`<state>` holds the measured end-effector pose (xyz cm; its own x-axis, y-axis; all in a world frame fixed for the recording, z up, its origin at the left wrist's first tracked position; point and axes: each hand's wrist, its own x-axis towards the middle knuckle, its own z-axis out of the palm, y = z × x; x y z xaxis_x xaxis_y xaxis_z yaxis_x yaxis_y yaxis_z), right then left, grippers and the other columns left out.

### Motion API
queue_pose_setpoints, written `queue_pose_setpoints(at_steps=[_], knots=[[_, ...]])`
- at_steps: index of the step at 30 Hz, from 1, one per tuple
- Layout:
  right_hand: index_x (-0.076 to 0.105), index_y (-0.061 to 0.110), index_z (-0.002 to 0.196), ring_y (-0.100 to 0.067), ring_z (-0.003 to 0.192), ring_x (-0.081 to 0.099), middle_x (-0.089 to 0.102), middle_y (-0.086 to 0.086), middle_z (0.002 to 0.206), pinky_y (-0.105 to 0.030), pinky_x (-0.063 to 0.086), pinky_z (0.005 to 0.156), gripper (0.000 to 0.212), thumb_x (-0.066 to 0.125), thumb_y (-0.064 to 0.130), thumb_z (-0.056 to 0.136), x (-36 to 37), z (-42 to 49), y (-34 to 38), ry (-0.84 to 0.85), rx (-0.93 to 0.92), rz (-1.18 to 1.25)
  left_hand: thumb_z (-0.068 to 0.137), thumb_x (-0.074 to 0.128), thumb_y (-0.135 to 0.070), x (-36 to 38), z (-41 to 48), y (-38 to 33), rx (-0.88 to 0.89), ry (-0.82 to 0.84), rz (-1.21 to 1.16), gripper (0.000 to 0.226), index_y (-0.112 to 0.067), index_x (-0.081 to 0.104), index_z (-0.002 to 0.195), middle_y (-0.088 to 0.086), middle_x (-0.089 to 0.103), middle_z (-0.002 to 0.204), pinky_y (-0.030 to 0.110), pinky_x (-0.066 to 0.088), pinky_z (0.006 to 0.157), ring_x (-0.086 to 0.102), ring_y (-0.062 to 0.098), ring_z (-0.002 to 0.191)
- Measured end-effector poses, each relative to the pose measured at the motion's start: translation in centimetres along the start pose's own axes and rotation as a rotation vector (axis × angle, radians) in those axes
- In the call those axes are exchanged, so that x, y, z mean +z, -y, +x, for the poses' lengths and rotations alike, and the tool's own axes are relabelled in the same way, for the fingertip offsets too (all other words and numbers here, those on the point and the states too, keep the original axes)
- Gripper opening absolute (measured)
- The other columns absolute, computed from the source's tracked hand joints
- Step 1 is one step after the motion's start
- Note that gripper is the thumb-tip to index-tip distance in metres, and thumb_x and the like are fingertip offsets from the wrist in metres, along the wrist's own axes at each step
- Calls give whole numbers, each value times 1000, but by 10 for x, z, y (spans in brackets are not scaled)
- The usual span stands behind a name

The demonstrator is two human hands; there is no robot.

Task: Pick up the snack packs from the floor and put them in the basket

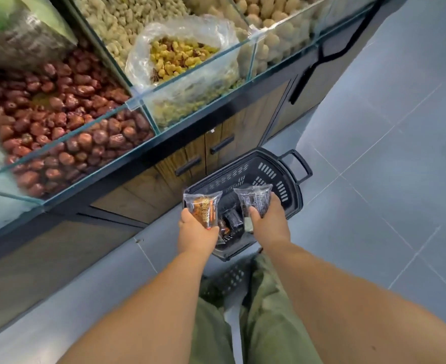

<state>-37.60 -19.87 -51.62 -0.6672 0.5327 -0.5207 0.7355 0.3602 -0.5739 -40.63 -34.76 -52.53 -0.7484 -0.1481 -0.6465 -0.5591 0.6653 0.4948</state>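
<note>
A black plastic basket (269,172) stands on the grey tiled floor beside the display counter. My left hand (197,232) grips a clear snack pack with orange print (203,207) above the basket's near left side. My right hand (267,222) grips a clear snack pack with dark contents (256,197) over the basket's middle. Between my hands, a few dark snack packs (232,222) lie inside the basket.
A glass-fronted counter (190,101) with bins of red dates, yellow raisins in a plastic bag and pale nuts runs along the left, over wooden cabinet doors (190,164). Grey floor tiles (387,179) spread to the right. My legs in green trousers are below.
</note>
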Motion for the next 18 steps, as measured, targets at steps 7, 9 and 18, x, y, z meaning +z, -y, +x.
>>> queue_pose_setpoints(at_steps=[7,9,18], knots=[[23,14,149,-22,135,41,41,-3,147,-35,32,112,69,59,28,93,4,67,-7,182,-5,-66,74,78,-15,44,39,-7,-176,-56,-139,62,-9,40,123,13,54,119,34,48,79,59,29,101],[25,13,149,-22,134,42,43,-4,146,-37,34,112,68,60,30,92,14,88,-12,223,-41,-97,73,78,-13,57,55,-7,-200,-56,-150,63,-10,39,122,13,52,118,36,52,78,59,29,96],[32,17,143,-20,125,51,52,2,135,-36,42,104,62,62,34,91,81,187,-51,298,-51,-174,74,74,-26,130,153,22,-297,-63,-93,70,-16,31,128,13,48,123,43,52,88,56,34,103]])
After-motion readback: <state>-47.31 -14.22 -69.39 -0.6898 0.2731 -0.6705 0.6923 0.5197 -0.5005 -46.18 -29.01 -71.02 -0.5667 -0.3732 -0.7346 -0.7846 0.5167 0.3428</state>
